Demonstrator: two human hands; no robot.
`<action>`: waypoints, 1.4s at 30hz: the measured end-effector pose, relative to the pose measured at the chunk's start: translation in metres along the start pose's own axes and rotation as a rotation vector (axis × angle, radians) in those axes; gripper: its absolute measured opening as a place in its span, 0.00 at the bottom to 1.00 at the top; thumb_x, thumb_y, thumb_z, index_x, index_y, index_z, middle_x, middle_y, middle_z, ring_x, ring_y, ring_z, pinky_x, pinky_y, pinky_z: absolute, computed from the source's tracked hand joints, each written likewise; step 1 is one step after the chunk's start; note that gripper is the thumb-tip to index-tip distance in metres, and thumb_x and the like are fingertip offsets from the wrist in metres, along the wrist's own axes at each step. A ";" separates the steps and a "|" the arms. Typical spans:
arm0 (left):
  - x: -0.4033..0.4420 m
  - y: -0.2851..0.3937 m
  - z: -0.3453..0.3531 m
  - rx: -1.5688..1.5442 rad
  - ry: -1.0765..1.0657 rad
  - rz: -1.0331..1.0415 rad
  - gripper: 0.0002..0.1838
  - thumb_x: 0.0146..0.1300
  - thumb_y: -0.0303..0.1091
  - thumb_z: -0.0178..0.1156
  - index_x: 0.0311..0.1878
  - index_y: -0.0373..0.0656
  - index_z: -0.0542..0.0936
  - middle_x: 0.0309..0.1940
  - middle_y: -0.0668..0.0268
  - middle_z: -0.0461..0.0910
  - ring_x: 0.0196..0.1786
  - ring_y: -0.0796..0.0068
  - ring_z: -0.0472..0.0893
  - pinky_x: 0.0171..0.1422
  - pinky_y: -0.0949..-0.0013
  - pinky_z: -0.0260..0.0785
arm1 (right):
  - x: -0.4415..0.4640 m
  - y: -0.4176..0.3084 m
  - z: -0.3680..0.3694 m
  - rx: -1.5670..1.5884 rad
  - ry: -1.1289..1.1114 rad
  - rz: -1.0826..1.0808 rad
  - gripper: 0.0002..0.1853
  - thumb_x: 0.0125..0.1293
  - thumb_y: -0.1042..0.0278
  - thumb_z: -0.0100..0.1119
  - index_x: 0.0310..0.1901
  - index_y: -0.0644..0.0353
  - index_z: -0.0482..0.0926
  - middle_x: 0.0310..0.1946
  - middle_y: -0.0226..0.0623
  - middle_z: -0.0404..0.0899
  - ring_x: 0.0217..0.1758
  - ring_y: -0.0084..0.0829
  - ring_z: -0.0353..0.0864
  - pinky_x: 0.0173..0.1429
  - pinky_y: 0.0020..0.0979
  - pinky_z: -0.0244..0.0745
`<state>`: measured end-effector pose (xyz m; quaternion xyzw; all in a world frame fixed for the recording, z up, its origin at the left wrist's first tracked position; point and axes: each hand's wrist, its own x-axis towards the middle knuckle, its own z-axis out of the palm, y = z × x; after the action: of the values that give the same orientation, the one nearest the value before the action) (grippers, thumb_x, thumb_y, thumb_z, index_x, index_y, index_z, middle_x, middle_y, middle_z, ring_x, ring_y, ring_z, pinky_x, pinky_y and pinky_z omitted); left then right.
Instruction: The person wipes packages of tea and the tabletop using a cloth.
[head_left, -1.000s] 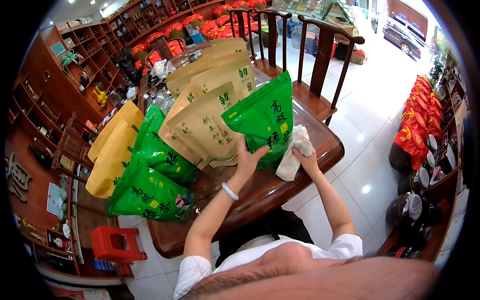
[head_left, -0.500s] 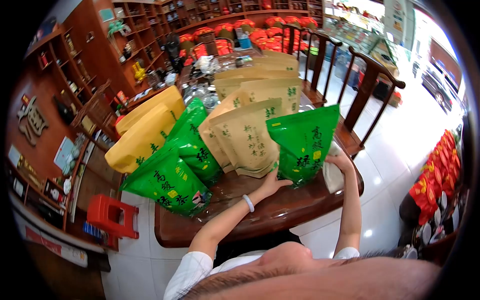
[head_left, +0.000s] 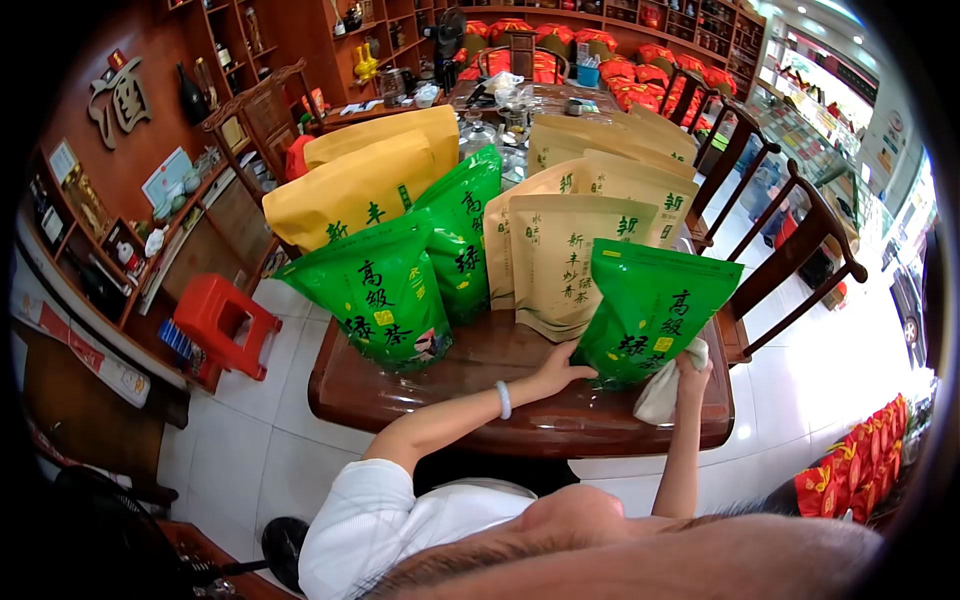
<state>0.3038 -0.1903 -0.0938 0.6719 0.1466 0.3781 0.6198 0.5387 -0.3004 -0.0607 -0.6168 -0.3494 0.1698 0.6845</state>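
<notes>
A green tea bag (head_left: 655,315) with black characters stands upright near the table's front right corner. At its lower left edge, my left hand (head_left: 562,371) grips it, with the thumb in front and the other fingers partly hidden. My right hand (head_left: 694,376) is closed around a crumpled white cloth (head_left: 658,394) beside the bag's lower right side. Two more green tea bags, one in front (head_left: 385,295) and one behind it (head_left: 465,240), stand to the left. Between them and the held bag is a kraft paper tea bag (head_left: 560,265), with several similar ones behind.
Yellow-brown bags (head_left: 350,190) stand at the left of the dark wooden table (head_left: 470,425). Wooden chairs (head_left: 800,255) line the right side. A red plastic stool (head_left: 228,325) is on the floor at left. Glassware and red-covered jars (head_left: 640,85) are farther back.
The view has swung, so everything sits differently in it. My right hand and the cloth are lower beside the green bag. My left hand stays at the bag's lower left edge.
</notes>
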 end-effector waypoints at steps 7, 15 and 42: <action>-0.080 0.028 -0.079 0.211 0.237 -0.317 0.25 0.51 0.25 0.67 0.54 0.34 0.73 0.43 0.63 0.80 0.44 0.79 0.76 0.50 0.72 0.70 | -0.041 -0.026 0.098 0.085 -0.245 0.095 0.09 0.54 0.75 0.63 0.38 0.64 0.80 0.31 0.30 0.80 0.33 0.20 0.75 0.40 0.24 0.71; -0.125 0.033 -0.122 0.198 0.482 -0.188 0.17 0.51 0.21 0.65 0.46 0.34 0.76 0.39 0.64 0.81 0.41 0.80 0.77 0.47 0.74 0.70 | -0.068 -0.020 0.189 0.214 -0.395 -0.259 0.19 0.57 0.78 0.59 0.52 0.60 0.74 0.46 0.36 0.76 0.50 0.27 0.74 0.54 0.27 0.68; -0.106 0.020 -0.124 0.444 0.574 -0.011 0.23 0.53 0.27 0.65 0.51 0.32 0.70 0.40 0.56 0.80 0.42 0.69 0.78 0.48 0.68 0.68 | 0.173 0.045 0.016 -0.359 -0.060 -0.134 0.29 0.51 0.73 0.64 0.57 0.59 0.72 0.40 0.33 0.79 0.42 0.24 0.76 0.48 0.27 0.71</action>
<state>0.1420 -0.1749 -0.1161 0.6556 0.3968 0.5071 0.3944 0.6570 -0.1659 -0.0574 -0.6990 -0.4346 0.0773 0.5626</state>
